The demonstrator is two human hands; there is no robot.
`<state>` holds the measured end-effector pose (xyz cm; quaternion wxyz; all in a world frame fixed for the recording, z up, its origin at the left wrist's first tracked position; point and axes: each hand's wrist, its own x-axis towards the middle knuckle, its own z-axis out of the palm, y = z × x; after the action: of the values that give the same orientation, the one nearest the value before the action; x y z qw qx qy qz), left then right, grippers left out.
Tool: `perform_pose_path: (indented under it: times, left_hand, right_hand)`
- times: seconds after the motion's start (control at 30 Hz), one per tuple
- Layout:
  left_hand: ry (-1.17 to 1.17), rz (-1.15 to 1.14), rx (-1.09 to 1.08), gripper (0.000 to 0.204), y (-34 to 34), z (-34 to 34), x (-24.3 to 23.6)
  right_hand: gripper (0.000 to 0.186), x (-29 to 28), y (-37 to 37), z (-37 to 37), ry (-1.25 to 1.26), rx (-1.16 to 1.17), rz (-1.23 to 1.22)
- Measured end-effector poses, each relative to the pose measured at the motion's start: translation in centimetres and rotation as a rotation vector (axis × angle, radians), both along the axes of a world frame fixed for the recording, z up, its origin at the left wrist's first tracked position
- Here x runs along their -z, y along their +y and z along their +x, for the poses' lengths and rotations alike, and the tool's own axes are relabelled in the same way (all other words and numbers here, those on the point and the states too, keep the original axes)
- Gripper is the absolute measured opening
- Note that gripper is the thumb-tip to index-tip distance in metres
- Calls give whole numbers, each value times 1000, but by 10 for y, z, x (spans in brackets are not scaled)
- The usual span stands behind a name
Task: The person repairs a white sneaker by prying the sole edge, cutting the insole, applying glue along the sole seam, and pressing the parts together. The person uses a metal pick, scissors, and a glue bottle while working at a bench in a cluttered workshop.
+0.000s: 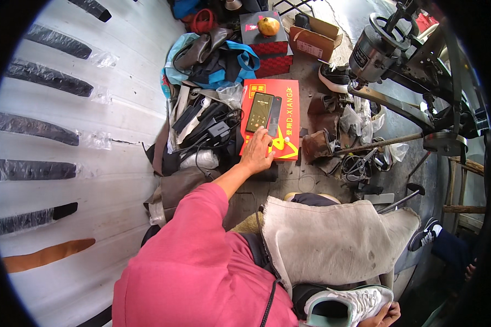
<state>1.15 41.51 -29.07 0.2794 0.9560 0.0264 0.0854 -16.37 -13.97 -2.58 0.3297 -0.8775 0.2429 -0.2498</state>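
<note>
The smartphone (259,111) is lying on the red box (283,147), beside a dark remote (274,115). The left hand (256,152) is touching the box below it, fingers extended, grasping nothing. The right hand (384,316) is gripping a white sneaker (346,305).

Dark smartphone (259,111), screen lit, lies flat on red box (286,144), apparently face-up.

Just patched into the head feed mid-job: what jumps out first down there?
The red flat box at centre stands out, with a lit phone and a dark slim handset lying on it; the left hand, in a pink sleeve, reaches onto its near edge. At lower right the right hand holds a white sneaker below a pale leather apron. A black stitching machine fills the upper right.
</note>
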Motion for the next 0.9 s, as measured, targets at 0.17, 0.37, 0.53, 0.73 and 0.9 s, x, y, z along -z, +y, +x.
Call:
perform_pose_path:
  times: [0.17, 0.37, 0.53, 0.73, 0.9]
  left_hand:
    - [21, 7, -17, 35, 2, 10, 1]
    - [15, -7, -31, 37, -2, 12, -1]
    - [-107, -167, 49, 34, -32, 14, -27]
    - [-134, -612, 188, 24, -114, 27, -116]
    - [-47, -973, 543, 22, -187, 33, -209]
  right_hand:
    - [22, -11, 32, 1, -177, -28, 102]
    - [21, -14, 32, 3, -151, -6, 64]
    - [12, -10, 20, 2, -42, 8, 52]
    - [22, -13, 36, 2, -220, -20, 109]
    - [24, -18, 41, 4, -232, -19, 116]
